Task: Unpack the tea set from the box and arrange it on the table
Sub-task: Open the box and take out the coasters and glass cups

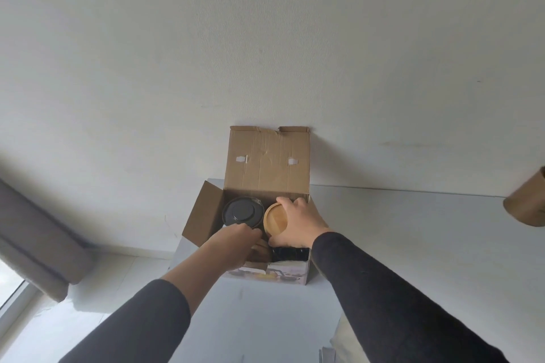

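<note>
White wall (265, 38) fills most of the view; plain white table (413, 244) butts against it, w/ grey curtain (38, 239) hanging at far left beside a window edge. Open brown cardboard box (267, 166) sits on the table's far-left part, back flap upright against the wall, left side flap angled outward, printed front panel facing the camera. Both arms in dark long sleeves reach into the box from the near side. Inside, back-left: round black lidded pot (242, 212), top face up, not touched by either hand. Back-right, just beside it: round light-wood disc (275, 219) w/ raised rim, looks like a lid or coaster, can't tell which. Right hand (298, 222) wraps it from the right, fingers curled over the far edge, thumb at the near edge, so firm grasp on the disc; disc is inside the box opening. Left hand (236, 242) is down in the box's front-left part, fingers curled and pointing toward the disc; whether it has hold of anything, can't tell, fingertips hidden. Dark ribbed black item (290, 253) sits front-right in the box below the right wrist, ID unclear. Brown cardboard tube (525, 206) pokes in at the right frame edge, well apart from the box.
</note>
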`<act>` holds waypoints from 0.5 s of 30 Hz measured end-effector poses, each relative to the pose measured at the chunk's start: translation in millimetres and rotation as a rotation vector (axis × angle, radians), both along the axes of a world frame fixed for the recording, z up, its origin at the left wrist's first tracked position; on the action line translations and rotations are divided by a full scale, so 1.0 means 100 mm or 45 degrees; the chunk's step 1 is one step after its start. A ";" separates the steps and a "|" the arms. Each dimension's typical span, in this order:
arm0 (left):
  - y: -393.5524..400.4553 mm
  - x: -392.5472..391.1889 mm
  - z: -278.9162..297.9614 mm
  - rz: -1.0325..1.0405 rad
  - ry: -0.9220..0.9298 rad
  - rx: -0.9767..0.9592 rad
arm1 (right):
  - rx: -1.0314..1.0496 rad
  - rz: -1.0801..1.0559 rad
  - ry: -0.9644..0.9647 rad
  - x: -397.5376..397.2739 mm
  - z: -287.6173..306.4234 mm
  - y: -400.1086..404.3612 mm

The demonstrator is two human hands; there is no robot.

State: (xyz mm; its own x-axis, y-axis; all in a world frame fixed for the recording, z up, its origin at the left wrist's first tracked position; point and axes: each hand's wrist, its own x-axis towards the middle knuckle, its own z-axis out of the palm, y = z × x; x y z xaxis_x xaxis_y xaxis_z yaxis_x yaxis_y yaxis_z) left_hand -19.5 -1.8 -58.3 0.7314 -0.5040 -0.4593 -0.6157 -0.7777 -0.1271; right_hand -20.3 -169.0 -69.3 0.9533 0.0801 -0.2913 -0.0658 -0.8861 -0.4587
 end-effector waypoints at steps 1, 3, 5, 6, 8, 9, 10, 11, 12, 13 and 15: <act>0.01 0.00 0.05 0.012 0.008 -0.014 | 0.040 -0.035 -0.009 -0.01 0.04 0.00; 0.03 -0.01 0.17 0.005 0.003 -0.051 | 0.144 -0.127 -0.044 -0.01 0.15 -0.01; 0.08 0.01 0.29 0.021 0.007 -0.136 | 0.239 -0.234 -0.098 -0.02 0.30 -0.03; 0.10 0.05 0.36 0.028 0.009 -0.193 | 0.279 -0.293 -0.124 -0.02 0.38 -0.05; 0.13 0.17 0.46 0.182 0.032 -0.398 | 0.315 -0.380 -0.166 -0.06 0.54 -0.10; 0.12 0.22 0.52 0.266 0.053 -0.507 | 0.302 -0.400 -0.181 -0.08 0.62 -0.14; 0.10 0.26 0.58 0.336 0.079 -0.608 | 0.282 -0.415 -0.195 -0.11 0.69 -0.17; 0.07 0.29 0.61 0.391 0.115 -0.690 | 0.269 -0.436 -0.205 -0.15 0.75 -0.21; 0.03 0.31 0.65 0.424 0.155 -0.753 | 0.260 -0.460 -0.212 -0.20 0.80 -0.25; -0.01 0.30 0.67 0.458 0.185 -0.814 | 0.246 -0.483 -0.215 -0.25 0.84 -0.29; -0.12 0.27 0.70 0.524 0.253 -0.951 | 0.194 -0.513 -0.218 -0.39 0.89 -0.37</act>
State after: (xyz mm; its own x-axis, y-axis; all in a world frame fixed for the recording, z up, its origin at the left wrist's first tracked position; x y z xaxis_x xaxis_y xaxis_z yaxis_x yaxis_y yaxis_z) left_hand 7.6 -13.8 12.2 0.8630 -0.4377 -0.2525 -0.2248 -0.7801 0.5839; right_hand -59.1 -205.9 19.3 0.9505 -0.2771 -0.1405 -0.3030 -0.7273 -0.6158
